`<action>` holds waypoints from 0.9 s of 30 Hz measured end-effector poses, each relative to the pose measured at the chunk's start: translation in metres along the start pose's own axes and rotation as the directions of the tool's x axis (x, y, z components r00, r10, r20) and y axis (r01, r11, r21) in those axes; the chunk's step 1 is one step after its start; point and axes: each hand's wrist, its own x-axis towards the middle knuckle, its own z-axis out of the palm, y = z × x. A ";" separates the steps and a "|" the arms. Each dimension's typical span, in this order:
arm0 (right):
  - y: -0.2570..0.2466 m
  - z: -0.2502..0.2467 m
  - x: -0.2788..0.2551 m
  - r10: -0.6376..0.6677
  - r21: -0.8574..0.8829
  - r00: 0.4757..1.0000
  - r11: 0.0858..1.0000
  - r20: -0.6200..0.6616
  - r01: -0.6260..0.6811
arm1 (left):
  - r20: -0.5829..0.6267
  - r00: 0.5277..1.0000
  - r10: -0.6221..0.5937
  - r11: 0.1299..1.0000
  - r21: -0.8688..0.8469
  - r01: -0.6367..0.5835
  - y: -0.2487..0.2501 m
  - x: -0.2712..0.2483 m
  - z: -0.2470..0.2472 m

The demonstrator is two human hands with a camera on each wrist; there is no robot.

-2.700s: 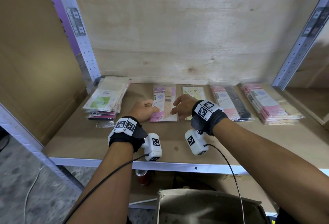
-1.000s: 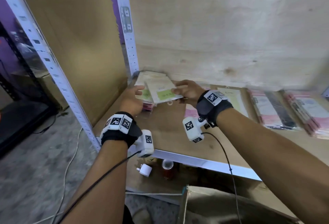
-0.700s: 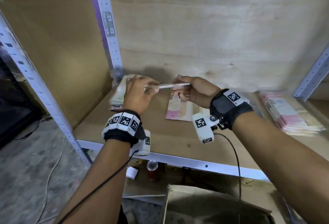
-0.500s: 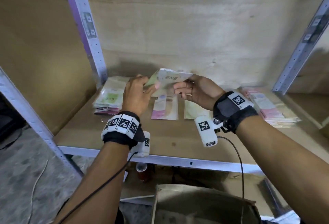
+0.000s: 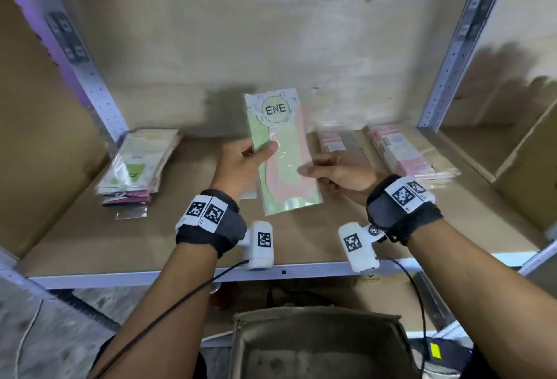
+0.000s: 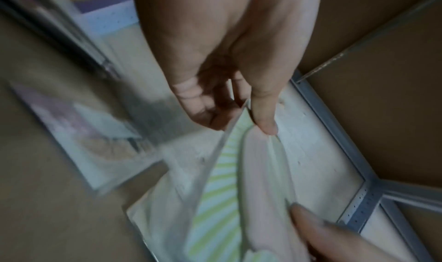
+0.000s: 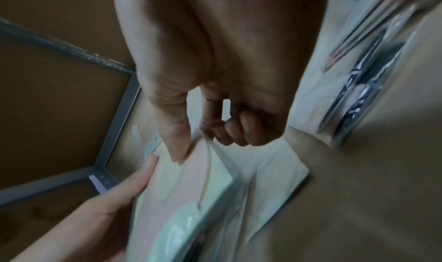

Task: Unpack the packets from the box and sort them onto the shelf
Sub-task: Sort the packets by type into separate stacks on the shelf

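A green and pink packet [image 5: 283, 155] marked ENE is held upright above the middle of the wooden shelf [image 5: 150, 237]. My left hand [image 5: 244, 164] pinches its left edge with thumb on the front, and my right hand [image 5: 334, 172] pinches its right edge. The left wrist view shows the packet [image 6: 229, 200] edge-on between thumb and fingers of the left hand [image 6: 239, 114]. In the right wrist view the right hand [image 7: 191, 145] grips the packet [image 7: 191, 190]. An open cardboard box [image 5: 319, 345] stands below the shelf's front edge.
A pile of green and maroon packets [image 5: 135, 167] lies at the shelf's left end. Pink packets [image 5: 407, 155] and a pink-and-black stack [image 5: 340, 143] lie on the right. Metal uprights [image 5: 75, 53] [image 5: 458, 41] flank the bay. Another carton [image 5: 530, 173] sits far right.
Both hands lifted a packet from the left pile, carried it to the middle and turned it from edge-on to upright, its face toward the head camera.
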 end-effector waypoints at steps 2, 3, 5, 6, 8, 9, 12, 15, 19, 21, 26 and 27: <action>0.000 -0.005 -0.002 -0.005 -0.098 1.000 0.995 0.009 0.006 | 0.000 0.997 -0.077 0.992 -0.097 0.077 -0.009 0.002 0.010; -0.001 -0.008 -0.003 -0.016 -0.119 1.000 0.993 0.006 0.016 | 0.003 0.994 -0.107 0.984 -0.144 0.106 -0.013 0.004 0.016; 0.001 -0.014 -0.001 -0.031 -0.114 0.999 0.993 0.017 0.033 | 0.008 0.988 -0.155 0.960 -0.233 0.153 -0.019 0.007 0.026; 0.003 -0.016 0.000 -0.024 -0.079 0.999 0.997 0.022 0.026 | 0.012 0.984 -0.175 0.951 -0.259 0.172 -0.021 0.008 0.031; 0.004 -0.018 -0.002 0.003 0.060 0.999 0.998 0.041 -0.006 | 0.004 0.976 -0.219 0.942 -0.260 0.213 -0.024 0.010 0.040; 0.004 -0.019 -0.003 0.016 0.127 0.998 0.992 0.057 -0.023 | -0.003 0.971 -0.241 0.941 -0.247 0.233 -0.025 0.011 0.043; 0.003 -0.021 -0.001 0.030 0.198 0.998 0.979 0.063 -0.042 | 0.034 0.962 -0.272 0.944 -0.187 0.273 -0.027 0.014 0.047; 0.003 -0.021 0.004 0.063 0.175 0.998 0.983 -0.017 -0.059 | 0.111 0.947 -0.302 0.951 -0.030 0.307 -0.024 0.016 0.040; 0.005 -0.019 0.015 0.111 0.083 0.981 0.992 -0.156 -0.099 | 0.217 0.907 -0.361 0.933 0.084 0.351 -0.024 0.014 0.028; 0.004 -0.016 0.020 0.121 0.029 0.973 0.993 -0.194 -0.118 | 0.233 0.907 -0.352 0.936 0.071 0.345 -0.025 0.014 0.024; 0.001 -0.007 0.032 0.161 -0.033 0.964 0.985 -0.213 -0.171 | 0.138 0.941 -0.308 0.950 0.091 0.297 -0.029 0.019 0.016; 0.000 -0.006 0.034 0.155 -0.083 0.963 0.981 -0.221 -0.177 | 0.115 0.945 -0.307 0.949 0.104 0.296 -0.030 0.020 0.016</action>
